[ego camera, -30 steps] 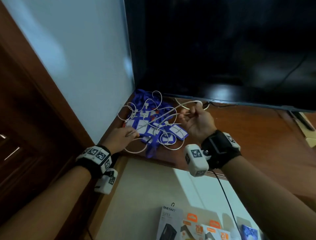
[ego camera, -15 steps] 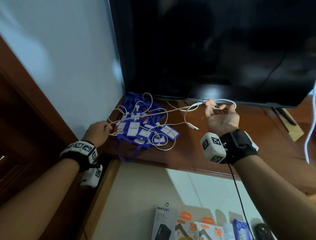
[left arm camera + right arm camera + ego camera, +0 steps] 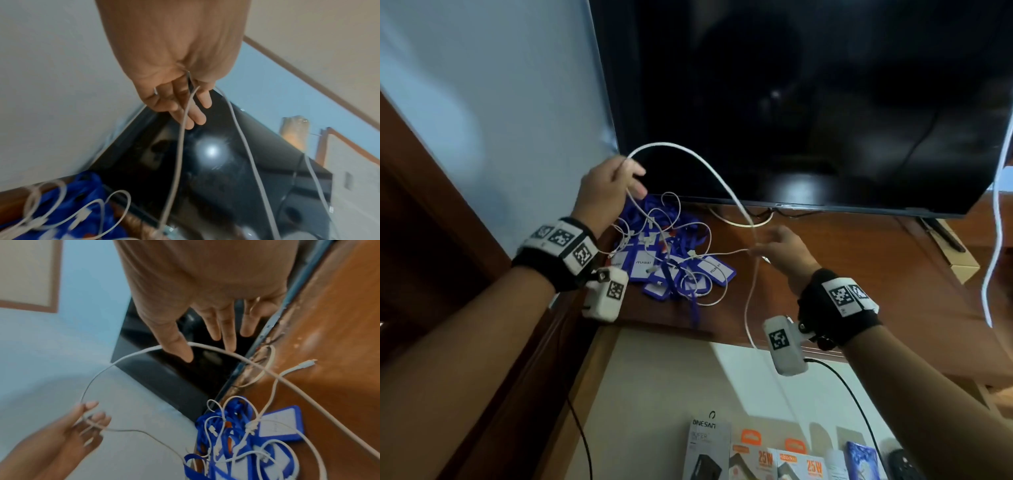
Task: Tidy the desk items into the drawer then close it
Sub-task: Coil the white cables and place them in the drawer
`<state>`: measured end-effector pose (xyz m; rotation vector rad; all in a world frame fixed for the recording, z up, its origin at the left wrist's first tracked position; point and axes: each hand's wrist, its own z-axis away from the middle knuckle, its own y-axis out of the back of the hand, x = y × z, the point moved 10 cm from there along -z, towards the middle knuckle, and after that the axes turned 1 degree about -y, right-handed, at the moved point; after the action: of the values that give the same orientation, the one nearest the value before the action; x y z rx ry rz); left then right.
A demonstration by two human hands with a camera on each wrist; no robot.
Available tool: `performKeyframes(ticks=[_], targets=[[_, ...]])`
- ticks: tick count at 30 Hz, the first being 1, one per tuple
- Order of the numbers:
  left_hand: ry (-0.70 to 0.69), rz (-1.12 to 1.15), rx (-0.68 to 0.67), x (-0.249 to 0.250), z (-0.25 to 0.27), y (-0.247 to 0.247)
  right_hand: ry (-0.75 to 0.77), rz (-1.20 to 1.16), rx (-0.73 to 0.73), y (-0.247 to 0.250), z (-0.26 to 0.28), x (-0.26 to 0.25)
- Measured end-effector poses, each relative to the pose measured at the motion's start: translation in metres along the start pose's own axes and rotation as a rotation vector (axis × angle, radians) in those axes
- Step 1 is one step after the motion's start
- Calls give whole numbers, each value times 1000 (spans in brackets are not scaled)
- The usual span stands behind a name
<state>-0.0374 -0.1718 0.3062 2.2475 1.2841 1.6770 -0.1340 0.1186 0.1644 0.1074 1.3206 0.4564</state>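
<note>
Black glass of the TV (image 3: 808,102) fills most of what I'm looking at, standing at the back of the brown wooden desk (image 3: 859,274) with a pale blue wall (image 3: 482,85) on its left. Below the desk edge is the open drawer (image 3: 671,377), pale inside, with boxes along the near side: a grey one (image 3: 709,445) reading "ONESAM" and two orange and white ones (image 3: 777,462) marked "25W". In the desk's back left corner sits a pile of blue badge holders (image 3: 681,270) with lanyards, and one card reads "PELAWAT". Thin white cords are tangled all over that pile, so it's messy to get at.

My left hand (image 3: 606,192) is raised in front of the TV corner, fingers curled around a white cable (image 3: 705,168). From there it arches over to my right hand (image 3: 780,253), then hangs down past the desk edge. That hand sits low over the desk with fingers spread and loose, the thumb hooked over the cable. One white plug end (image 3: 308,362) lies bare on the wood.
</note>
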Motion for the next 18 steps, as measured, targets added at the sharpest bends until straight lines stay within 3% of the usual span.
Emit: performKeyframes(ticks=[4,8,14,18], targets=[[-175,87,-153,63,-11,-15,213,-66,-113,-19,13,-49],[-178,245,-260,91,-7,-31,430,-177,-184,-29,33,-94],[-159,300,-388,72,14,-64,483,-371,-80,-15,41,-111],[-161,66,-435,29,28,-82,502,-396,-3,11,38,-106]])
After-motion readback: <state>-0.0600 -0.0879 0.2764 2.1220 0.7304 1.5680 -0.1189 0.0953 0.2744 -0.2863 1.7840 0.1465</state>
